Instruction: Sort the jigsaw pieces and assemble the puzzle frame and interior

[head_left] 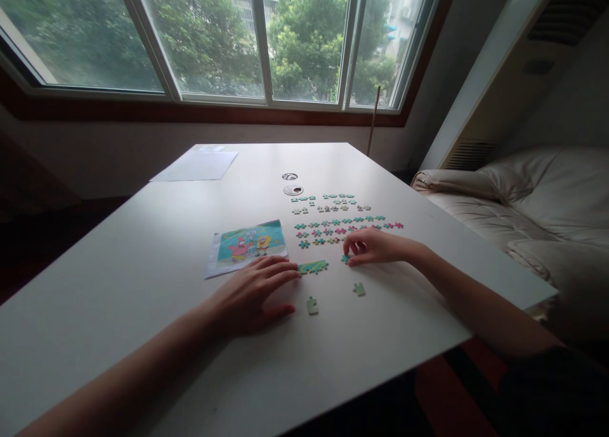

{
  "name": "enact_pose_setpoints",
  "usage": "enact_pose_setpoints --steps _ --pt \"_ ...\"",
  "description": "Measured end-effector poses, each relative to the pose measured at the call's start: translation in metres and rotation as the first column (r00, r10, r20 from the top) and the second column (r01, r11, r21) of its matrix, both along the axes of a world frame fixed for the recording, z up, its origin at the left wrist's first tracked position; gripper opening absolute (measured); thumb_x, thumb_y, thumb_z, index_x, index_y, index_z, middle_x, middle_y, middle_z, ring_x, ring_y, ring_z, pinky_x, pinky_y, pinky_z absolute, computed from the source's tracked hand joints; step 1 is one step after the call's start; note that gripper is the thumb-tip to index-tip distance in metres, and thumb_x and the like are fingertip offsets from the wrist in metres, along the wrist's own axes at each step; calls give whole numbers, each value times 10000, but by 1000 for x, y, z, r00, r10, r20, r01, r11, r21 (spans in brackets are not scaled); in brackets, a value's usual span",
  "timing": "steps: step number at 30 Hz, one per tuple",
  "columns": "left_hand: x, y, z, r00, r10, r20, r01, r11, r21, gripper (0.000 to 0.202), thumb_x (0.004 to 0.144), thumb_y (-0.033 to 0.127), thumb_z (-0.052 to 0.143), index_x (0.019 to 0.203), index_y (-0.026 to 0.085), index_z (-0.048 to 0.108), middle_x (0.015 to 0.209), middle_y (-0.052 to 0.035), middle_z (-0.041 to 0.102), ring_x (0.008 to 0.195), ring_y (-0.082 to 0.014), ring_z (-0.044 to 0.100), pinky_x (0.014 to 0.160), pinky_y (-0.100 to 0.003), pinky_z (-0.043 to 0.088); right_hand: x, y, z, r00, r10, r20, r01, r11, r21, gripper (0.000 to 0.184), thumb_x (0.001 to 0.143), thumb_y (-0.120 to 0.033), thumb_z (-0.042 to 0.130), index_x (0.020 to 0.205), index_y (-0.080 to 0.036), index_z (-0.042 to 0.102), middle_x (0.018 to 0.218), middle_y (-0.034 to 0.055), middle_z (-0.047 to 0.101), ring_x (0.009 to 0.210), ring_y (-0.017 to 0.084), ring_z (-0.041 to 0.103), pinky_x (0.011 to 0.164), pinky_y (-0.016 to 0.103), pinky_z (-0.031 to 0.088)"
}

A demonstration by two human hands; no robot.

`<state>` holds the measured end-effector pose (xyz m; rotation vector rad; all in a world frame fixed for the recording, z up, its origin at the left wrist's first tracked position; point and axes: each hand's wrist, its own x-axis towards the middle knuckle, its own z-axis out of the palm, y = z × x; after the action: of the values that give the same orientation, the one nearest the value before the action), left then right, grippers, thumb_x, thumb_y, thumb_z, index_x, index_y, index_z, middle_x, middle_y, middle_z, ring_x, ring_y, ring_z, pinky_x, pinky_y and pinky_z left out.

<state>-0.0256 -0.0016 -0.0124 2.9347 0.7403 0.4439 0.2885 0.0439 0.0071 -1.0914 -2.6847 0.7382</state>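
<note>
My left hand lies on the white table with its fingers stretched out, the fingertips at the left end of a joined strip of green puzzle pieces. Thumb and fingers of my right hand are closed on a small teal puzzle piece, just right of that strip. Two loose green pieces lie nearer to me: one puzzle piece below the strip and another puzzle piece to its right. Beyond my hands, several rows of loose puzzle pieces are spread out. A cartoon picture sheet lies beside my left hand.
White paper rests at the table's far left corner. Two round cable-hole fittings sit in the tabletop behind the rows. A pale leather sofa stands to the right, with a window behind the table.
</note>
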Motion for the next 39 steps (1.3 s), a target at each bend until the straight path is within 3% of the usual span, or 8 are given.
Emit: enact_pose_setpoints --steps 3,7,15,27,39 --pt "1 0 -4 988 155 15 -156 984 92 394 880 399 472 1194 165 514 1234 -115 549 1144 -276 466 930 -468 433 0 0 1 1000 -4 2 4 1000 1 235 752 -365 636 876 -168 611 673 -23 533 600 81 477 566 192 358" --pt "6 -1 -9 930 368 15 -364 914 179 363 926 371 373 1125 135 564 1192 -137 576 1084 -280 518 875 -463 473 0 -1 1 1000 -12 -3 12 1000 -10 246 752 -378 631 876 -167 611 677 -20 532 600 82 473 563 194 357" --pt "18 -15 -10 874 481 -66 -462 866 192 446 921 400 355 1198 101 535 1230 -159 563 1149 -286 503 927 -433 447 1 -1 -1 1000 -18 -11 18 999 -35 259 751 -386 630 880 -163 614 672 -15 533 591 84 470 550 192 361" --pt "16 -27 -11 856 485 -181 -485 873 45 608 925 477 275 1323 37 404 1379 -196 381 1282 -304 346 1004 -476 358 -12 -1 5 999 -38 4 38 998 -50 270 752 -393 626 881 -156 612 671 -12 543 594 85 477 553 198 363" --pt "15 -28 -12 869 475 -135 -473 880 50 592 922 481 288 1316 59 419 1367 -191 403 1275 -305 360 992 -480 366 -12 -1 4 999 -37 -9 36 998 -57 277 740 -400 630 887 -165 620 672 -12 543 592 86 478 548 190 361"
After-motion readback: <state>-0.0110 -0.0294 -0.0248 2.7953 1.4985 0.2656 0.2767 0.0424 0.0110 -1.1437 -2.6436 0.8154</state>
